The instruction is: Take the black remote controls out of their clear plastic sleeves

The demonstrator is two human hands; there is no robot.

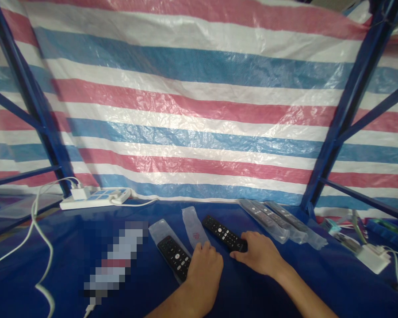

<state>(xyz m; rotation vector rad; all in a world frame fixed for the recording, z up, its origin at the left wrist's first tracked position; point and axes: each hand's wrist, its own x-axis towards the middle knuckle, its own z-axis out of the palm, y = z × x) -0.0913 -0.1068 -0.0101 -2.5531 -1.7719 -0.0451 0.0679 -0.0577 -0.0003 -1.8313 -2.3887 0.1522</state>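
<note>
Fingers of my right hand point(261, 252) clamped on near end of black oblong remote control point(220, 229), its other end toward far edge of blue table point(318, 270). My left hand point(205, 274): fingers bunched at frosted clear plastic sleeve point(192, 223), can't tell if gripping.

Slim black plastic remote control point(220, 230) with pale buttons, right of lower centre, face up, slanting from upper left to lower right. Flat translucent plastic sleeve point(191, 223) with small red print, lower centre. Second black button-studded remote point(172, 251), left of sleeve, overlapping frosted plastic bag point(159, 229), lower end hidden.
</note>
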